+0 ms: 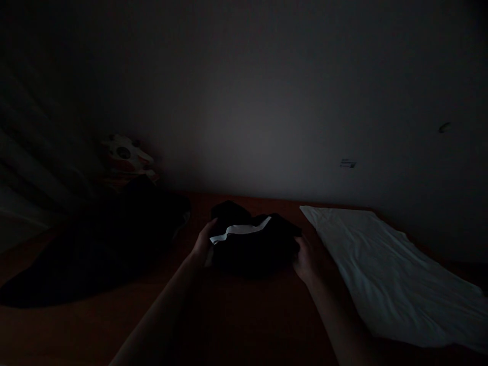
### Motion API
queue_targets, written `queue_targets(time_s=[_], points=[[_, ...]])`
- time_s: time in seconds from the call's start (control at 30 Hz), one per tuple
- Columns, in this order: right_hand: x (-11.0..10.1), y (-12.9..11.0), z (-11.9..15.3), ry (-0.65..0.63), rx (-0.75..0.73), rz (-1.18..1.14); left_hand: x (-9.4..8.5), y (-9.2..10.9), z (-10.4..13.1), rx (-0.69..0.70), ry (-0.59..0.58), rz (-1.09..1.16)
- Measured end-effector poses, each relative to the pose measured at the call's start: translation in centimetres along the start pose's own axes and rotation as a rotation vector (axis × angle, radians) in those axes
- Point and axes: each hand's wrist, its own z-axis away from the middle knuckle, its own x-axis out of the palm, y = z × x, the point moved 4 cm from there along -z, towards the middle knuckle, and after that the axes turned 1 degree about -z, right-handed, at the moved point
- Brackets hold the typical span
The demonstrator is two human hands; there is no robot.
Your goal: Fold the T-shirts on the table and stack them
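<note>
In the dim light, a bunched black cloth (251,251) with a white strip (244,230) across its upper part is in the middle, over the reddish-brown tabletop (236,325). My left hand (203,241) grips its left edge, and my right hand (304,254) has hold of the right edge. Most of my fingertips are hidden behind or under the fabric. Whether the cloth rests on the surface or is slightly raised cannot be made out.
A large dark cloth (102,244) lies heaped at the left, before a white and red figure (127,153). White fabric (392,274) is spread at the right. Behind stands a wall (259,101) with a small label (347,163); a curtain (34,147) hangs far left.
</note>
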Motion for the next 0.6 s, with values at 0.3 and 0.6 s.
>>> queue_targets(time_s=[0.3, 0.6], points=[[-2.9, -0.8, 0.3, 0.184, -0.379, 0.720, 1.2, -0.5, 1.2, 0.083, -0.005, -0.179], [2.0, -5.1, 4.8, -0.329, -0.938, 1.075, 2.0, -1.6, 1.9, -0.098, -0.189, 0.037]])
